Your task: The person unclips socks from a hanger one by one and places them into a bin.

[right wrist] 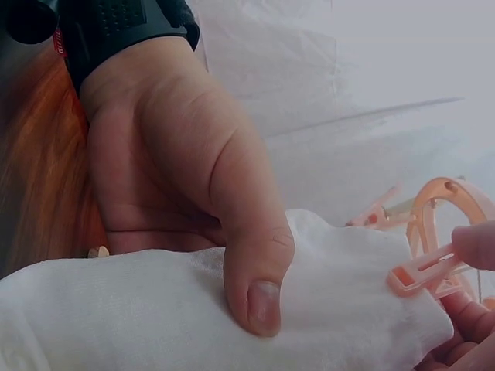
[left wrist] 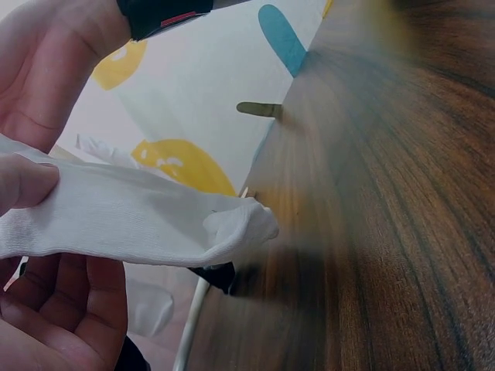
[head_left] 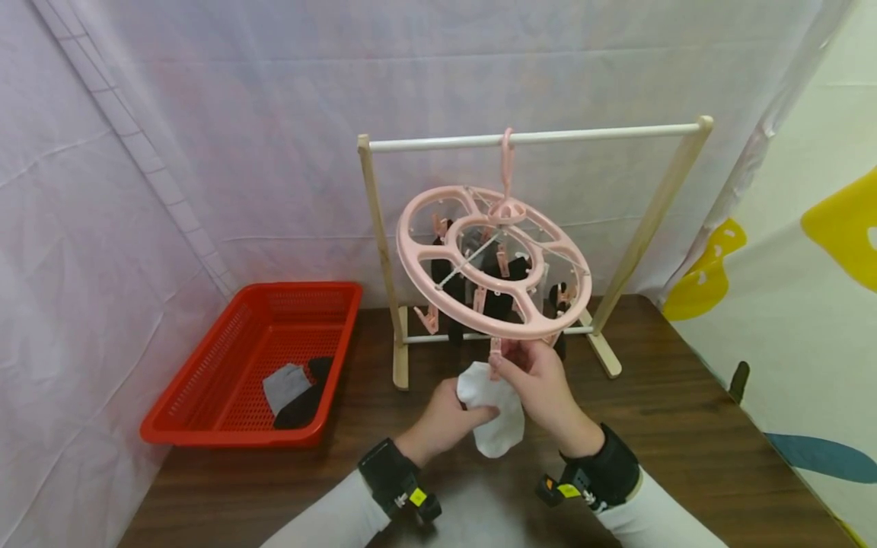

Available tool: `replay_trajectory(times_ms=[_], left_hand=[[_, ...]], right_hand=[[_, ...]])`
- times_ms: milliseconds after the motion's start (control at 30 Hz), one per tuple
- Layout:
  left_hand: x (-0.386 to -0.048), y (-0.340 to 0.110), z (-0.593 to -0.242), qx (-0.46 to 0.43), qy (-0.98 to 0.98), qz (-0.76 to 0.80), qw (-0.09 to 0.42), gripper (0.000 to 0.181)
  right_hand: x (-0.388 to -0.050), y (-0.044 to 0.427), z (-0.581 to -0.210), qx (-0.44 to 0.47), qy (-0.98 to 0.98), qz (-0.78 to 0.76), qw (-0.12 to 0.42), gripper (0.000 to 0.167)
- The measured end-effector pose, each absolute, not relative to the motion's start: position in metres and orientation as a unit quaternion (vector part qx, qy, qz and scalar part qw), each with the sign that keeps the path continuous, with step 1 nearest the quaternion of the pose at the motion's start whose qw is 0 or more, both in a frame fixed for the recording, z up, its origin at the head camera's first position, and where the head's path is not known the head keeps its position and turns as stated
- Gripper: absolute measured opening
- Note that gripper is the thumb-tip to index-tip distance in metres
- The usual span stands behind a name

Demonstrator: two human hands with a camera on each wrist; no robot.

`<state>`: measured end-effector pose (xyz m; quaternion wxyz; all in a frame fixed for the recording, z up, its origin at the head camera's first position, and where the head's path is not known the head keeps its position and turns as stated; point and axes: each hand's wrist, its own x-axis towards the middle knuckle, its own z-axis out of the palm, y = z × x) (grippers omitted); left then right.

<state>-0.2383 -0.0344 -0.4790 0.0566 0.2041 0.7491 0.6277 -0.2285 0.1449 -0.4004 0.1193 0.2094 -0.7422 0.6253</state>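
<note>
A dark brown wood-grain table (head_left: 692, 411) stood before a wrinkled whitish cloth backdrop (head_left: 274, 114) that also draped the left side. The pale right wall (head_left: 795, 350) bore yellow shapes (head_left: 841, 232), a small dark olive oval (head_left: 739, 382) and a teal leaf-like shape (head_left: 822, 457).

The white sock (head_left: 505, 426) was matt, finely knitted cloth. The peg (head_left: 495, 352) and the round hanger (head_left: 508, 212) were smooth pink plastic with a soft gloss; the red basket (head_left: 233, 438) was shinier plastic. Bare pale wood formed the posts (head_left: 648, 228); the white bar (head_left: 603, 135) looked smooth, perhaps coated metal, though distance left doubt. The worktop (head_left: 685, 403) showed satiny dark wood grain.
</note>
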Motion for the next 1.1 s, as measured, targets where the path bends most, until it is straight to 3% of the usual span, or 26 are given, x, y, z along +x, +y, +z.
replay_trajectory(times_ms=[667,1100], left_hand=[[-0.235,-0.038,-0.482,0.212,0.762,0.609,0.053,0.040],[-0.216,-0.081,-0.480,0.172,0.795,0.581,0.013,0.036]], right_hand=[[-0.226,0.146,-0.401,0.212,-0.688,0.682,0.126,0.010],[-0.226,0.145,-0.404,0.219,-0.679,0.691,0.119,0.012]])
